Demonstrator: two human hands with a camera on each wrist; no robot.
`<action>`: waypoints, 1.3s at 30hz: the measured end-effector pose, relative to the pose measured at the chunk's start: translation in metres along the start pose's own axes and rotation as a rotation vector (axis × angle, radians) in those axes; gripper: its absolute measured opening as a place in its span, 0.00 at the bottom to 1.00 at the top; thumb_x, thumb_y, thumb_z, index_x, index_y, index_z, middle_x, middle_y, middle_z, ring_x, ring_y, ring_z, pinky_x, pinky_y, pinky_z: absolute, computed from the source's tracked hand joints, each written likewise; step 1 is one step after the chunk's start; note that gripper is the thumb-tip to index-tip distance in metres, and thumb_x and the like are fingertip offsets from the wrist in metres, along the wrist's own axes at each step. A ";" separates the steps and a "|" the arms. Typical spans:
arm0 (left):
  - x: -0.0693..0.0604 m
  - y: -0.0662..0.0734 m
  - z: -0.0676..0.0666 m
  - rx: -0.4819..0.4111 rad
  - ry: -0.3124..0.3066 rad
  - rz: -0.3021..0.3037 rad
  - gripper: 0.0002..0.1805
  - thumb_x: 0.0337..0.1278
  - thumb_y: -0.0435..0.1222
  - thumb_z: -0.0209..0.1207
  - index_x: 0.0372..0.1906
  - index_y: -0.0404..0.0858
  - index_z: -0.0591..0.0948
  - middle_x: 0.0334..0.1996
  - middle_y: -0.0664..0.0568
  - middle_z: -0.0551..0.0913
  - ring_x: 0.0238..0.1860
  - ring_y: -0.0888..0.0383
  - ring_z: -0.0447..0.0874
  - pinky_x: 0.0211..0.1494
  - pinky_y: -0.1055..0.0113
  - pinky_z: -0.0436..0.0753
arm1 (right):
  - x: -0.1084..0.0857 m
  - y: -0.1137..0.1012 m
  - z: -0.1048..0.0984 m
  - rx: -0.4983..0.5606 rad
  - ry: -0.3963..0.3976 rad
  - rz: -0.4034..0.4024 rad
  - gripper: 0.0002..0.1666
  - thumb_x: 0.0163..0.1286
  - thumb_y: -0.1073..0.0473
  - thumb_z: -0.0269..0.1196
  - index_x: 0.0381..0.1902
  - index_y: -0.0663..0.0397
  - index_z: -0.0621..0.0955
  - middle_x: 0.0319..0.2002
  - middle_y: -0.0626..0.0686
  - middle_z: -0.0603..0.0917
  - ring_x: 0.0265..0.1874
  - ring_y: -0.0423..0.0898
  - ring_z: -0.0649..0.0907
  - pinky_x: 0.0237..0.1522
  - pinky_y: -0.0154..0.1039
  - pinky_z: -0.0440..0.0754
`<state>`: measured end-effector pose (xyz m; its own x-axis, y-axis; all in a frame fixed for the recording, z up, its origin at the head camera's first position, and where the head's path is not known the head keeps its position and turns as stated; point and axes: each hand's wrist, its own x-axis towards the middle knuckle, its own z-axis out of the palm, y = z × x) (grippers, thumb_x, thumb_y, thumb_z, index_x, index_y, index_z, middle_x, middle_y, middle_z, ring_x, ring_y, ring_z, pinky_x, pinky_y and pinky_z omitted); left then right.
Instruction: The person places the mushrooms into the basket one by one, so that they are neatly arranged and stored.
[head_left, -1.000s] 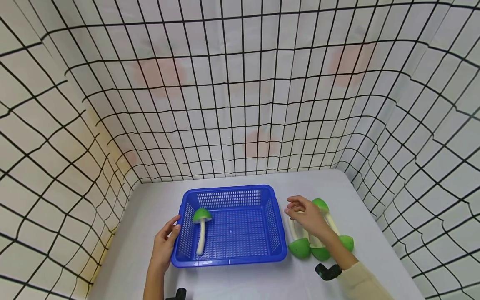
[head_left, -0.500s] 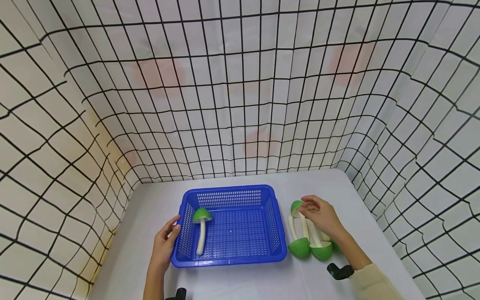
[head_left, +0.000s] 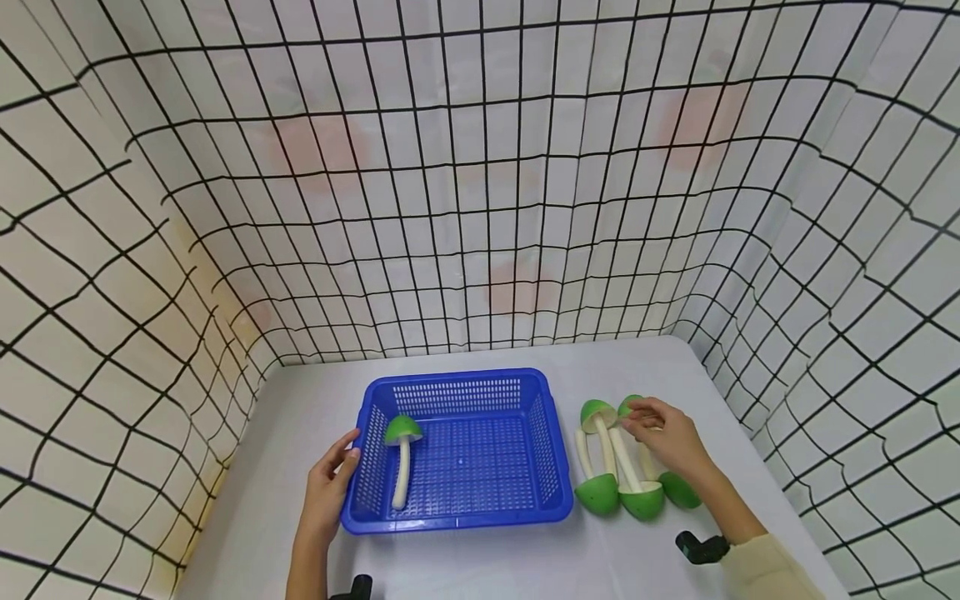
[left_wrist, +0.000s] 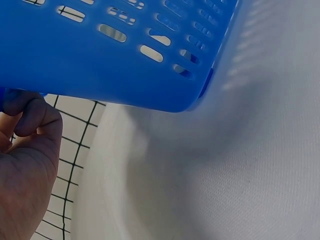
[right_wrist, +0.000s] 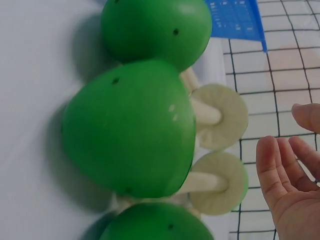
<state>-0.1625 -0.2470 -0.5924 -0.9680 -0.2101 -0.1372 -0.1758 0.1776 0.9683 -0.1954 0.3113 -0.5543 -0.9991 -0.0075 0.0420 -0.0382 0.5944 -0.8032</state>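
Note:
A blue plastic basket (head_left: 480, 523) with slotted walls stands on the table. Inside it, toward the left, lies one toy mushroom (head_left: 402, 467) with a green cap and white stem. My left hand (head_left: 327, 483) grips the basket's left rim; curled fingers (left_wrist: 37, 117) show there in the left wrist view. Right of the basket several similar mushrooms (head_left: 642, 501) lie in a group, caps pointing alternately near and far. Above the group's right part hovers my right hand (head_left: 670, 437), holding nothing. Its fingers are relaxed and apart from the caps (right_wrist: 132, 130). The hand partly covers the rightmost mushrooms.
White table (head_left: 495, 567) surface lies around the basket and the mushroom group. A white cloth wall with a black grid (head_left: 465, 275) encloses the back and both sides. Dark camera mounts (head_left: 701, 547) sit at the wrists.
My right hand has moved rightward over the mushroom group, uncovering mushrooms on its left. My left hand, the basket and the mushroom in it have stayed in place.

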 end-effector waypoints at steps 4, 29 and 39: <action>-0.001 0.001 0.000 -0.003 -0.004 0.010 0.26 0.76 0.51 0.56 0.73 0.53 0.74 0.63 0.41 0.75 0.50 0.49 0.82 0.45 0.69 0.88 | -0.002 0.006 -0.005 -0.024 0.017 0.013 0.28 0.73 0.50 0.67 0.64 0.60 0.78 0.52 0.60 0.86 0.48 0.46 0.87 0.39 0.29 0.85; -0.001 0.002 -0.003 0.001 -0.006 0.003 0.28 0.72 0.56 0.57 0.73 0.56 0.74 0.64 0.44 0.75 0.50 0.48 0.82 0.48 0.68 0.88 | -0.008 0.051 -0.025 -0.172 0.072 0.061 0.31 0.73 0.43 0.67 0.62 0.61 0.80 0.50 0.60 0.87 0.49 0.56 0.87 0.39 0.28 0.81; -0.002 0.000 -0.001 -0.004 -0.003 0.011 0.27 0.74 0.54 0.57 0.73 0.53 0.75 0.61 0.42 0.76 0.48 0.49 0.82 0.46 0.70 0.88 | -0.009 0.068 -0.029 -0.190 0.079 0.089 0.32 0.72 0.43 0.67 0.60 0.63 0.81 0.48 0.60 0.87 0.42 0.41 0.84 0.38 0.28 0.80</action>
<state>-0.1605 -0.2478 -0.5915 -0.9704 -0.2054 -0.1273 -0.1645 0.1758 0.9706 -0.1881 0.3755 -0.5920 -0.9935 0.1099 0.0283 0.0615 0.7311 -0.6794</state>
